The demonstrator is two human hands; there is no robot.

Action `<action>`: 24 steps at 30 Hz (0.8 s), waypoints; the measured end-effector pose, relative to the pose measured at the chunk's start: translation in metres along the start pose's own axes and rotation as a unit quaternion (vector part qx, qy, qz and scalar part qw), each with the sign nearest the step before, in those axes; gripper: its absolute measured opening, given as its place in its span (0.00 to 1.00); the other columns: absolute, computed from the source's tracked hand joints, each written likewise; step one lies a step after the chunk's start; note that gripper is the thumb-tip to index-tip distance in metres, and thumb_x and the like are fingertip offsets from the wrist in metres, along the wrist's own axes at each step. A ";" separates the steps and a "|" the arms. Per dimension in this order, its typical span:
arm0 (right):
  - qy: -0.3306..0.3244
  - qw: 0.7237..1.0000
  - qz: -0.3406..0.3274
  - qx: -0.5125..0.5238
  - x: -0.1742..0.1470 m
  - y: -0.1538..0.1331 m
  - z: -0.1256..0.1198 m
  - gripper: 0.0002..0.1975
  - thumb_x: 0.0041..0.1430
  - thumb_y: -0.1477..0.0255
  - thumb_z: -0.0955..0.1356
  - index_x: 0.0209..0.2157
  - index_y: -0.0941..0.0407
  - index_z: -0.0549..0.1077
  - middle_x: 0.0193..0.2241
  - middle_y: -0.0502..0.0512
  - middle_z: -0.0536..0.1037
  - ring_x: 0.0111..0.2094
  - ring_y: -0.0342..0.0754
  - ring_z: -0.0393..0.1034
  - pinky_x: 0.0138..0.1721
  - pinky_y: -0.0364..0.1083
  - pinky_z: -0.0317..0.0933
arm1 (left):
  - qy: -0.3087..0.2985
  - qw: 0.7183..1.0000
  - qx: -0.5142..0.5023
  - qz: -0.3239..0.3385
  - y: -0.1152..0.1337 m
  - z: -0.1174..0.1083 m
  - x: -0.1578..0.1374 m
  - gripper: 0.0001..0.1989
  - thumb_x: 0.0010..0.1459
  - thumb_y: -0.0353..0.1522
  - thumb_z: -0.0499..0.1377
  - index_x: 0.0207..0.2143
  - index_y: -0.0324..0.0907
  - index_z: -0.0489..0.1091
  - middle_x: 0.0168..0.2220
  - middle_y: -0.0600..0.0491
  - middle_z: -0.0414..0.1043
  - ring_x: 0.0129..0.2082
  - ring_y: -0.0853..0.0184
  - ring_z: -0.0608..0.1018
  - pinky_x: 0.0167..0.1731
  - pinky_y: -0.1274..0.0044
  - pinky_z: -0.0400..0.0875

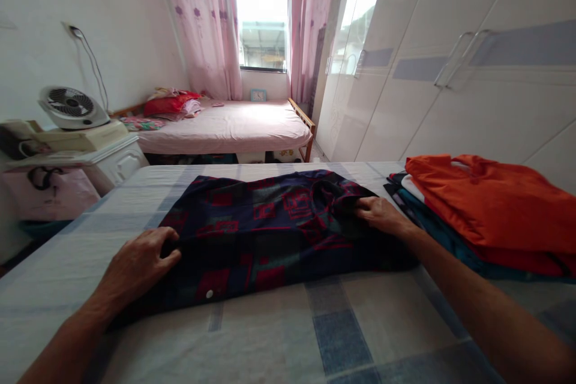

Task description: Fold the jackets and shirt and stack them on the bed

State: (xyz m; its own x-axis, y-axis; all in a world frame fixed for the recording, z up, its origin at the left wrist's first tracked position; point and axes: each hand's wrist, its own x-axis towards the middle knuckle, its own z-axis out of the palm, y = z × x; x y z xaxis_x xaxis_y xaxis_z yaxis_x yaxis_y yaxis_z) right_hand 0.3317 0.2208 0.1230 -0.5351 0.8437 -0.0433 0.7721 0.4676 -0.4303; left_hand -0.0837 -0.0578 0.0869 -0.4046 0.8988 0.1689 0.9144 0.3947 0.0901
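Observation:
A dark shirt with red and green block patterns lies spread sideways on the bed in front of me. Its collar is toward the right, and a white button shows near the lower left edge. My left hand grips the shirt's left end, thumb and fingers closed on the fabric. At the collar end, my right hand pinches the cloth; its fingertips are partly hidden by the folds.
To the right is a stack of folded clothes with an orange shirt on top. The bed has a blue-and-white checked sheet. Beyond stand a second bed, white wardrobes, and a fan on a cabinet at left.

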 end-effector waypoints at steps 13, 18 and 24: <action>0.086 0.969 0.148 -0.177 -0.003 -0.001 0.014 0.27 0.55 0.48 0.59 0.31 0.57 0.74 0.32 0.64 0.77 0.36 0.59 0.73 0.34 0.51 0.60 | -0.011 0.981 -0.116 -0.157 -0.020 -0.001 -0.005 0.23 0.54 0.48 0.50 0.44 0.44 0.70 0.47 0.50 0.73 0.45 0.58 0.75 0.45 0.70 0.67; 0.087 0.990 0.012 -0.110 0.004 0.011 0.026 0.12 0.58 0.63 0.62 0.30 0.55 0.70 0.31 0.57 0.76 0.34 0.50 0.71 0.33 0.45 0.58 | 0.032 0.982 -0.075 -0.168 -0.018 0.007 -0.007 0.22 0.56 0.45 0.48 0.44 0.41 0.70 0.46 0.47 0.71 0.44 0.57 0.75 0.43 0.70 0.68; 0.222 0.967 0.004 -0.125 0.007 0.010 0.036 0.08 0.60 0.67 0.61 0.34 0.55 0.69 0.31 0.55 0.75 0.32 0.49 0.70 0.31 0.45 0.56 | 0.082 0.990 0.061 -0.095 -0.006 0.017 -0.014 0.25 0.62 0.40 0.41 0.50 0.34 0.67 0.47 0.41 0.68 0.42 0.53 0.75 0.40 0.66 0.70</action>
State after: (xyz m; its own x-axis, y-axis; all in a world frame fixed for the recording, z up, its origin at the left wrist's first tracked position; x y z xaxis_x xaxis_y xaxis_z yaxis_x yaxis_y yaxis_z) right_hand 0.3232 0.2218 0.0865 -0.3727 0.8515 0.3689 0.8635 0.4638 -0.1982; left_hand -0.0830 -0.0696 0.0670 -0.5579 0.7666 0.3179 0.8119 0.5835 0.0178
